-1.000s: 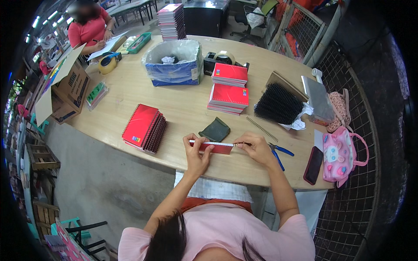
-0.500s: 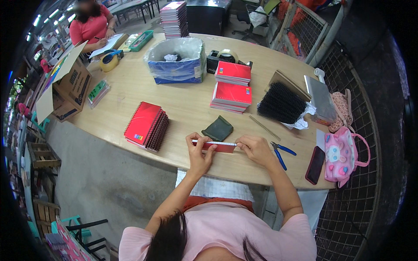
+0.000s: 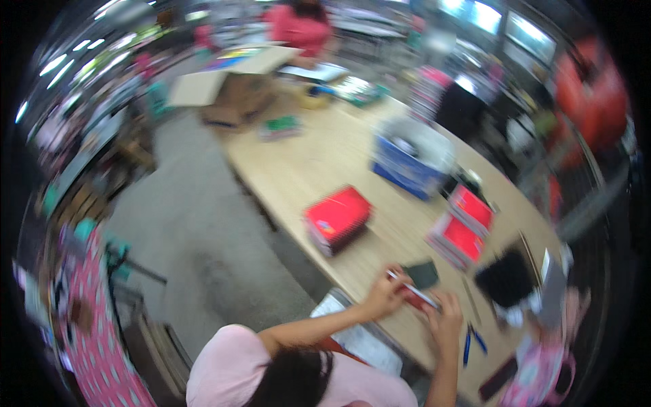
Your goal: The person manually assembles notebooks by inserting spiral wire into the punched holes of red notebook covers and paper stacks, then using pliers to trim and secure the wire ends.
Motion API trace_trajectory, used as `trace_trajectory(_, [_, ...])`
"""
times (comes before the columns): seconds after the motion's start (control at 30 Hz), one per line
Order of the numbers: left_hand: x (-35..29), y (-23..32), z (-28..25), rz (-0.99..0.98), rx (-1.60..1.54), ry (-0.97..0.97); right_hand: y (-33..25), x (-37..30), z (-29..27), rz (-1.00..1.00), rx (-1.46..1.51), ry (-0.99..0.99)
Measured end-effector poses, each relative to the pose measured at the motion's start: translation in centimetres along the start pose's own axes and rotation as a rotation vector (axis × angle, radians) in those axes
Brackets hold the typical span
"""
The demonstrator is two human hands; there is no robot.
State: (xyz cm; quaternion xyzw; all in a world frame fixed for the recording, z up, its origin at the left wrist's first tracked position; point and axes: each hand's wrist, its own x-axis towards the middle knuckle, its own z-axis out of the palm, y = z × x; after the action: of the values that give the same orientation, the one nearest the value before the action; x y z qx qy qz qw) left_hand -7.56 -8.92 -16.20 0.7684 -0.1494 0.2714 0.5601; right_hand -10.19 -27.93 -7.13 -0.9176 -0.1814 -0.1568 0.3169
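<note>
A small red notebook (image 3: 416,297), seen edge-on, is held between my two hands above the near side of the table. My left hand (image 3: 385,295) is closed on its left end, and my right hand (image 3: 445,316) grips the other end. Just beyond lies a dark green pad (image 3: 423,274). To the right are a thin wire coil (image 3: 471,300) and blue-handled pliers (image 3: 474,342). A stack of red spiral notebooks (image 3: 338,218) sits to the left of my hands. More red notebooks (image 3: 458,239) are piled farther off. Motion blur hides fine detail.
A blue box with a plastic liner (image 3: 405,169) stands behind the notebooks. Black coils (image 3: 507,279) lie at the right, near a phone (image 3: 498,380) and a pink bag (image 3: 536,377). At the far end are a cardboard box (image 3: 239,98) and a person in red (image 3: 298,30).
My view has swung to the left, so the table and my hands appear farther right and tilted. Both hands still hold the notebook.
</note>
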Motion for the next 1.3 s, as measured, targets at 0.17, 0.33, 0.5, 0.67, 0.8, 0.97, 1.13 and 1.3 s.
trace_trajectory(0.17, [0.1, 0.5, -0.2, 0.062, -0.002, 0.004, 4.5, -1.4, 0.8, -0.138, -0.034, -0.090])
trace_trajectory(0.33, [-0.1, 0.8, -1.1, 0.088, -0.036, 0.001, 1.6, -1.5, 1.4, 0.065, -0.008, -0.003])
trace_trajectory(0.5, [0.0, 0.8, -0.7, 0.093, -0.045, -0.012, 4.1, -1.8, 2.2, -0.005, -0.060, 0.056])
trace_trajectory(0.67, [0.1, 1.0, -1.0, 0.129, -0.010, -0.010, 3.7, -1.6, 1.5, -0.160, -0.118, -0.017])
trace_trajectory(0.8, [0.1, 1.2, -1.1, 0.121, -0.037, -0.022, 4.3, -1.6, 1.7, -0.144, -0.119, -0.058])
trace_trajectory(0.97, [-0.1, 0.7, -1.2, 0.109, -0.093, -0.044, 3.9, 1.5, -0.1, -0.233, -0.186, -0.197])
trace_trajectory(1.13, [-0.8, 0.8, -3.3, 0.113, -0.097, -0.046, 1.6, 5.9, 0.1, -0.073, 0.076, -0.210])
trace_trajectory(1.3, [-1.4, 0.9, -4.7, 0.090, -0.077, -0.082, -0.3, 8.3, 3.4, -0.124, -0.398, -0.576])
